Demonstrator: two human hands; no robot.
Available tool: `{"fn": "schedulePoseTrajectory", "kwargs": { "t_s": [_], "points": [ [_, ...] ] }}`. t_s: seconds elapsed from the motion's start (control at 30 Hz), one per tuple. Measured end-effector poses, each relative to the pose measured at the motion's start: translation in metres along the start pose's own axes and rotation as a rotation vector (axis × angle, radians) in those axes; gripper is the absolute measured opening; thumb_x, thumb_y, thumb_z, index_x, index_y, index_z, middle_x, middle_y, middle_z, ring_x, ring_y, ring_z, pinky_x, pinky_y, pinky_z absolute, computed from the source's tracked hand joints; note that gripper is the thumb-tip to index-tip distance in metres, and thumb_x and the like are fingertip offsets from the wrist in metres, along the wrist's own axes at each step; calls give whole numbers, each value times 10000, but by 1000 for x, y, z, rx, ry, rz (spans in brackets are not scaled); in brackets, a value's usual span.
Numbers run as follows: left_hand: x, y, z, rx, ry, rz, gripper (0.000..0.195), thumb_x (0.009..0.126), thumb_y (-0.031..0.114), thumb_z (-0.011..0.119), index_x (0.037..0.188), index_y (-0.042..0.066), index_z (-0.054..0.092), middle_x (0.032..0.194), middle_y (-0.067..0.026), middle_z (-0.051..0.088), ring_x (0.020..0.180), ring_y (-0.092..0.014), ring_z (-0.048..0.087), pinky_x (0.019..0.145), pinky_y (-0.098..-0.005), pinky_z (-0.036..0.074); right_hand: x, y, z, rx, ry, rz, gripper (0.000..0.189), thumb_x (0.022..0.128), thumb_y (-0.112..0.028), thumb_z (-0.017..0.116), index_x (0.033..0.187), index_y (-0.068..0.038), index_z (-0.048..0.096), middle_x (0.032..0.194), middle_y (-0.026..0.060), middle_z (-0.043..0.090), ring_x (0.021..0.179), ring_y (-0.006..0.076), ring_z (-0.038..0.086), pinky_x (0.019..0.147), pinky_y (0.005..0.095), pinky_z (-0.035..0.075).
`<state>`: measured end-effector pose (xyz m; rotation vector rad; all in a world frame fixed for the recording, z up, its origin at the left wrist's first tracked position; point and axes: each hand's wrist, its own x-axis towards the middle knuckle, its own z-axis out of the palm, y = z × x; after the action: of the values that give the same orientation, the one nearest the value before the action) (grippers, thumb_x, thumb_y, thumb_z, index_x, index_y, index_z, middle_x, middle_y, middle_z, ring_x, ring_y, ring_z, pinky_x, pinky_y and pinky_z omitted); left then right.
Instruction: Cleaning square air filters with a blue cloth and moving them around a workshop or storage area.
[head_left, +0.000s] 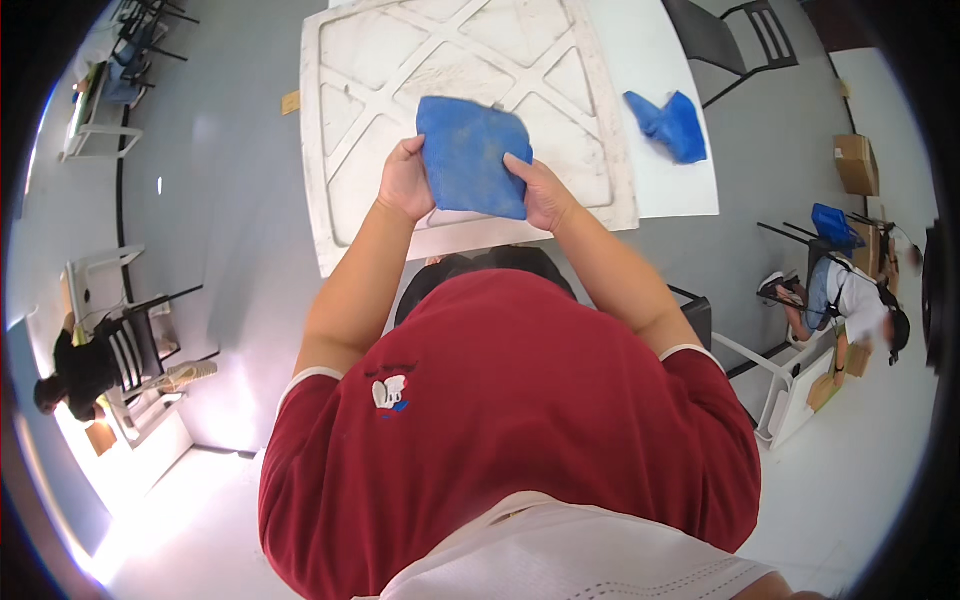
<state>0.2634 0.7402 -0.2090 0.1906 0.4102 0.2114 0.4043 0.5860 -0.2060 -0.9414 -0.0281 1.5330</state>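
Note:
A folded blue cloth (474, 161) with faint brownish stains is stretched between my two hands, above a panel. My left hand (406, 178) grips its left edge, thumb on top. On the opposite edge, my right hand (547, 191) pinches it with the thumb laid over the front. Beneath lies a large off-white panel (360, 52) with raised crossing ribs and a raised rim, marked with dirt and scuffs. A second blue cloth (670, 126) lies crumpled on the white table (686, 191) to the right of the panel.
A dark chair (720, 41) stands beyond the table's right side. One person (855, 292) sits at a desk on the right, another (82, 367) on the left. A cardboard box (855, 165) is by the right wall. A small tan piece (290, 103) sits beside the panel's left edge.

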Motion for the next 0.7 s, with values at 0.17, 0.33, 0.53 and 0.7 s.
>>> {"fn": "schedulePoseTrajectory", "kwargs": {
  "t_s": [0.17,0.33,0.53,0.7],
  "points": [
    [-6,-18,-19,471,311,-46,530,934,253,324,1354,-23,153,1322,-236,347,1111,-336,469,841,-331,417,-11,-43,-54,208,124,-260,365,865,-209,542,1155,1,472,1067,102,568,972,231,562,884,378,448],
    [-37,-22,-56,334,443,69,472,933,240,341,1329,9,230,1306,-200,377,1084,-303,475,804,-322,435,-24,-125,-116,135,477,-555,352,873,-82,499,1205,-30,394,1101,138,527,944,274,567,809,423,498],
    [-85,-42,-91,223,634,192,461,927,242,354,1325,26,272,1296,-163,401,1093,-282,467,849,-338,409,-6,-233,-158,59,716,-612,320,880,-182,505,1190,-114,458,1115,105,529,1046,258,513,815,429,460],
    [-93,-52,-90,235,719,202,449,924,249,356,1312,31,301,1279,-153,420,1091,-252,463,866,-336,396,15,-267,-331,-1088,1146,-361,579,790,-413,570,1284,-161,405,1313,152,399,1164,336,425,872,517,408]
  ]
}}
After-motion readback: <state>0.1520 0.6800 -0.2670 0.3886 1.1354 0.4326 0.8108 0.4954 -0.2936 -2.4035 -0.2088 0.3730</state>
